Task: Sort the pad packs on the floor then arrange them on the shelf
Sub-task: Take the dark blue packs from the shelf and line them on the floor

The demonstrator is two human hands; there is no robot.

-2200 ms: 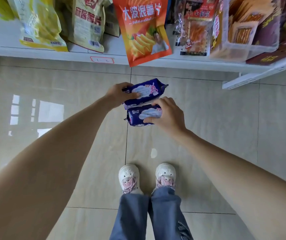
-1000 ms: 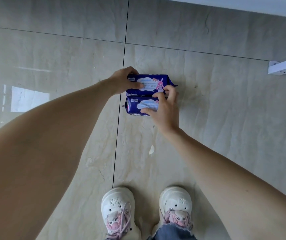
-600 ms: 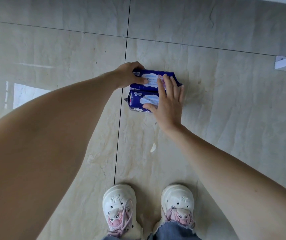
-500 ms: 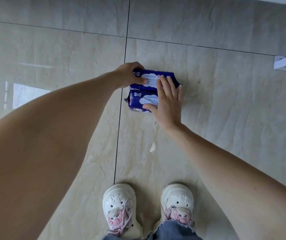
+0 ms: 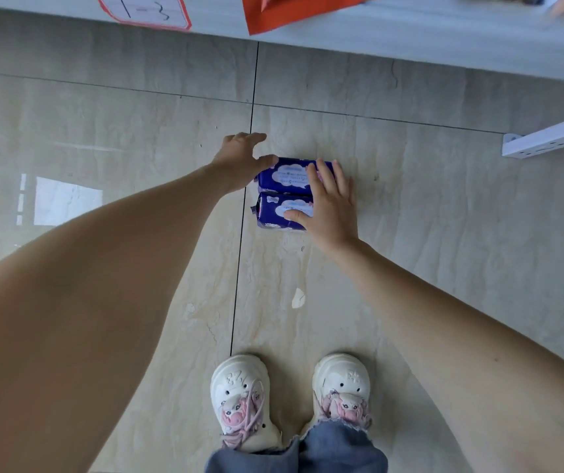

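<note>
Two dark-blue pad packs lie side by side, touching, on the glossy beige floor tile [image 5: 410, 233], just right of a dark grout line: the far pad pack [image 5: 285, 175] and the near pad pack [image 5: 278, 209]. Half a second ago the left hand [image 5: 239, 162] was clamped on the far pack's left end; now its fingers are spread and relaxed, only the thumb tip at the pack's corner, gripping nothing. The right hand [image 5: 331, 206] stays laid flat across the right ends of both packs, fingers straight and together, thumb resting on the near pack. The view has also tipped up, bringing the white shelf edge [image 5: 410, 39] with its red-bordered label [image 5: 144, 10] and an orange snack bag [image 5: 290, 10] into the top of the frame. The pairing on the floor looks done; lifting the two packs to the shelf is likely what remains. The packs are soft, pillow-like film wrappers with crimped ends and white cloud prints, likely slippery and squashy under a grip. The tile is polished, marble-veined and mirrors a window.
</note>
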